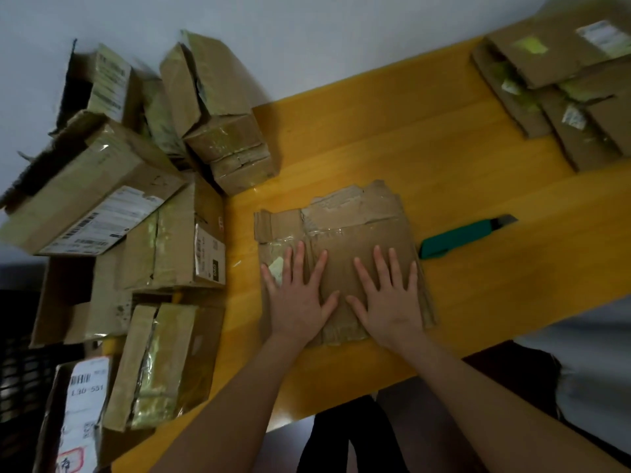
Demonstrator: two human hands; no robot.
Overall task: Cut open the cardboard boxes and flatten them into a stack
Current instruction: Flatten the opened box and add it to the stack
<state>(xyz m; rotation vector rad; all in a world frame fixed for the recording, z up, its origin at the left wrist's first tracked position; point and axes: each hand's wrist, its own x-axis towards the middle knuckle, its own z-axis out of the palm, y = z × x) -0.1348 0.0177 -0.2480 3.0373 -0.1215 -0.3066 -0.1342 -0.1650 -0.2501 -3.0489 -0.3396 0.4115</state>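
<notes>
- Cardboard, brown and streaked with clear tape: a flattened box [341, 233] lies on the yellow desk [375, 148] under both hands.
- The left hand [298, 302] presses palm-down on the box's left half, fingers straight and spread apart; its little finger reaches close to the box's left edge.
- The right hand [389, 298] presses the same way beside it, fingers splayed, the two thumbs near each other but apart.
- Beyond the fingertips the box ends in torn, ragged flaps; its near edge sits under the wrists, close to the desk's front edge.
- A green utility knife [467, 237] lies just right of the right hand, its handle end just beside the box's right edge.
- A pile of uncut boxes [136, 216] crowds the desk's edge left of the left hand, with a narrow strip of desk between.
- A stack of flattened boxes [563, 97] sits far ahead and right of the right hand, with broad bare desk between.
</notes>
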